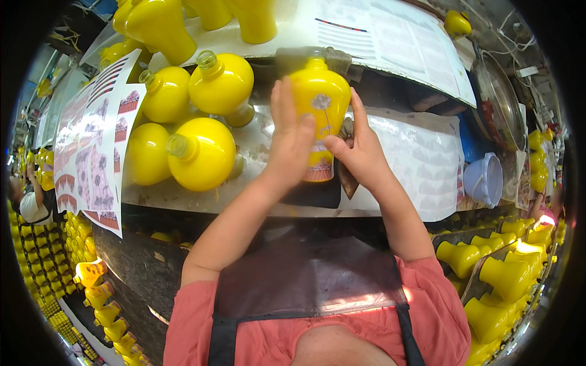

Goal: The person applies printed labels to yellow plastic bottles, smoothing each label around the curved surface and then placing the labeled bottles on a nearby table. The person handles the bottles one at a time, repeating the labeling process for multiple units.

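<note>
Well, from my distant seat I find the yellow vase [320, 91] at the middle of the bench [253, 149], between the wearer's two hands; its neck points away from the wearer and its foot comes nearest the apron [311, 274], which turns the grey flower print [321, 102] up toward my camera. The left hand [290, 131] lies along the left side, fingers straight and near together, flat against the glaze rather than curled round it; the right hand [361, 146] rests on the other side, thumb spread well apart from the fingers and laid toward the front. I take this as a brace from both flanks, since so round and glossy a body could easily roll or slip; whether the vase lies fully on something or is tilted up, I cannot tell. A brown pointed piece [348, 177] sits just beneath the right hand; the printed sheet [91, 143] stands to the left, near the other yellow vases [204, 155], presumably for easy reach; a pale blue bucket [485, 180] sits off to the right, perhaps to leave the working spot free.
</note>
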`<state>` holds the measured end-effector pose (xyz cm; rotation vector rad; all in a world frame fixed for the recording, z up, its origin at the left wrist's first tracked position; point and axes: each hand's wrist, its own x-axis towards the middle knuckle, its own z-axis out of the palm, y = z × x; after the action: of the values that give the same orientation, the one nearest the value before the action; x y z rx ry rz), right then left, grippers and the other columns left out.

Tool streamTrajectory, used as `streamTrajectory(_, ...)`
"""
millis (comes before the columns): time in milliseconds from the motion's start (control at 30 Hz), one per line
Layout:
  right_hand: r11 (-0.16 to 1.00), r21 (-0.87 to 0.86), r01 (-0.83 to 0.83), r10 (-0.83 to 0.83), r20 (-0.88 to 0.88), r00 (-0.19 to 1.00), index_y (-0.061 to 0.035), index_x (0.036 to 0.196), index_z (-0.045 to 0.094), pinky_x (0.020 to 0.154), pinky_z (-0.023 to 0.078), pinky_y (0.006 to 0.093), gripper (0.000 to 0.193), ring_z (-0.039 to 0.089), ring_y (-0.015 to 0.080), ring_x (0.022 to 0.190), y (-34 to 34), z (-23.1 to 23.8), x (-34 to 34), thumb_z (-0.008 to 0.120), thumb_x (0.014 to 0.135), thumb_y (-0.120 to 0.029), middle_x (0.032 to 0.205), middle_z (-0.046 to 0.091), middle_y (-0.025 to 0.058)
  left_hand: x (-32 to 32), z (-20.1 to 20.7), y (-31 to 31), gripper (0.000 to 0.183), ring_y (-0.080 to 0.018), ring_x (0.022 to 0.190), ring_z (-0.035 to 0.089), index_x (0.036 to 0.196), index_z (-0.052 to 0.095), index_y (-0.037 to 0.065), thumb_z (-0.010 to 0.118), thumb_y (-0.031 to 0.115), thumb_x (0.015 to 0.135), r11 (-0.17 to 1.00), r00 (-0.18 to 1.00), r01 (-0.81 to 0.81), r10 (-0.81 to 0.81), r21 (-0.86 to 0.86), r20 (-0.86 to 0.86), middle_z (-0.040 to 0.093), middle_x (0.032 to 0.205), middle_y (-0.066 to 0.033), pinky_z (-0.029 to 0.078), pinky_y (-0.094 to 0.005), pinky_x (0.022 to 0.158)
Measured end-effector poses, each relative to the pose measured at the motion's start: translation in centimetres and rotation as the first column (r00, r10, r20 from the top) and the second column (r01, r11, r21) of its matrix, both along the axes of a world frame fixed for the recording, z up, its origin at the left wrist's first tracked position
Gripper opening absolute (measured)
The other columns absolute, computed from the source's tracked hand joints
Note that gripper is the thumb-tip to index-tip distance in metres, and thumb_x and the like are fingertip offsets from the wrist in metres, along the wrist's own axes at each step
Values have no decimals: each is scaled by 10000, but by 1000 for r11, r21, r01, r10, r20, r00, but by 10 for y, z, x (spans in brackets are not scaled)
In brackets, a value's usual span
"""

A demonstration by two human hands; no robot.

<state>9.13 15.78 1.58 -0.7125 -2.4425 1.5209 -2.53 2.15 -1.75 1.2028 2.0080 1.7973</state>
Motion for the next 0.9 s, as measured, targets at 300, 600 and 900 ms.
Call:
streamTrajectory(300, 988, -156, 21, -34, -80, 996, -76, 1619, 142, 837, 553, 370, 1063, 714, 294, 966, -2, -5, 0, 788, 814, -328, 1171, 696, 212, 2, 0, 1, 682, -433, 1550, 67, 1617, 64, 0, 389, 241, 1068, 1000, 1000, -2, 3, 22, -21, 48, 1651, -306, 116, -452, 1240)
streamTrajectory(600, 989, -144, -30, -16, -313, 950, -111, 1636, 168, 841, 513, 295, 892, 613, 141, 880, 9, -34, -3, 688, 924, -241, 1402, 577, 180, 2, 2, 3, 1167, -355, 1473, 252, 1621, -23, 45, 814, 246, 833, 992, 997, -57, 51, -113, -57, 160, 1601, -232, 245, -430, 1210)
streamTrajectory(900, 911, -404, 79, -202, -271, 941, -54, 1316, 607, 823, 467, 219, 356, 581, 77, 970, 41, 17, 0, 577, 997, -209, 1099, 650, 16, 5, 2, 4, 1198, -450, 1529, 145, 1606, 3, 7, 828, 200, 758, 996, 996, -58, 62, -64, 58, 102, 1623, -320, 215, -453, 1231)
